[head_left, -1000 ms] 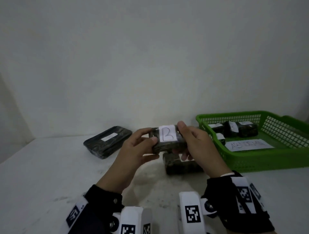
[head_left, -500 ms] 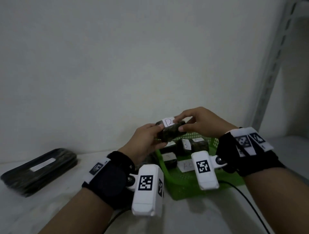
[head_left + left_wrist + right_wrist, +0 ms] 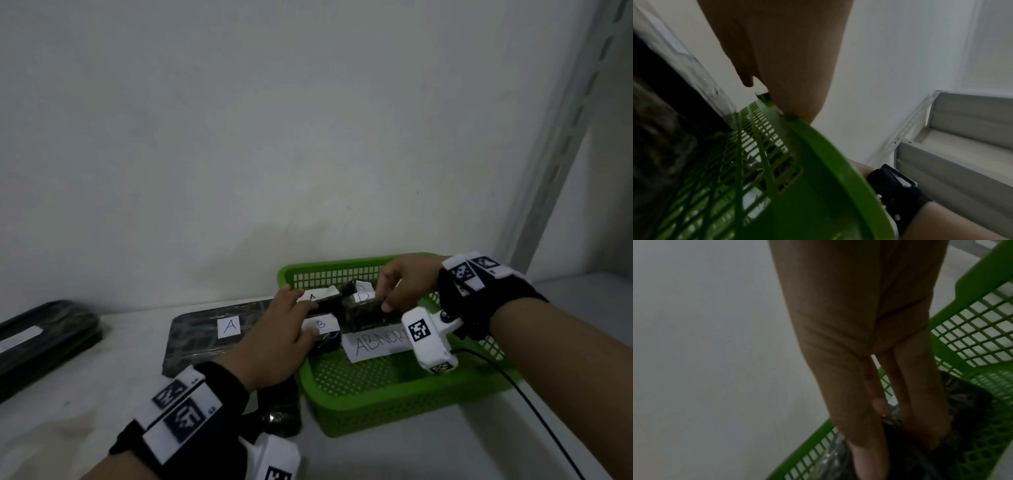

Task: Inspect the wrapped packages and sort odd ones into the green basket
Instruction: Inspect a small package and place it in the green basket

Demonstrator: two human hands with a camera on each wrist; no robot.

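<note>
The green basket (image 3: pixel 394 407) stands at the right and holds several small dark wrapped packages with white labels. My right hand (image 3: pixel 383 298) reaches down into it and pinches the top of one small wrapped package (image 3: pixel 363 313), which sits low among the others. In the right wrist view the fingertips (image 3: pixel 920 431) press on that dark package (image 3: pixel 972 402) inside the basket (image 3: pixel 972 331). My left hand (image 3: pixel 301 315) lies over the basket's left rim, fingers straight, touching the packages labelled A (image 3: pixel 317 297) and B (image 3: pixel 322 334). The left wrist view shows straight fingers (image 3: pixel 793 73) at the rim (image 3: pixel 824 162).
A large flat package labelled A (image 3: pixel 205 337) lies left of the basket. Another dark flat package (image 3: pixel 44 339) sits at the far left. A small dark package (image 3: pixel 281 409) lies under my left wrist. A paper reading ABNOR… (image 3: pixel 376 344) lies in the basket. A metal upright (image 3: pixel 561 137) stands at right.
Both hands came down from above the basket into it with the small package. My left hand let go of it and now lies flat by the rim.
</note>
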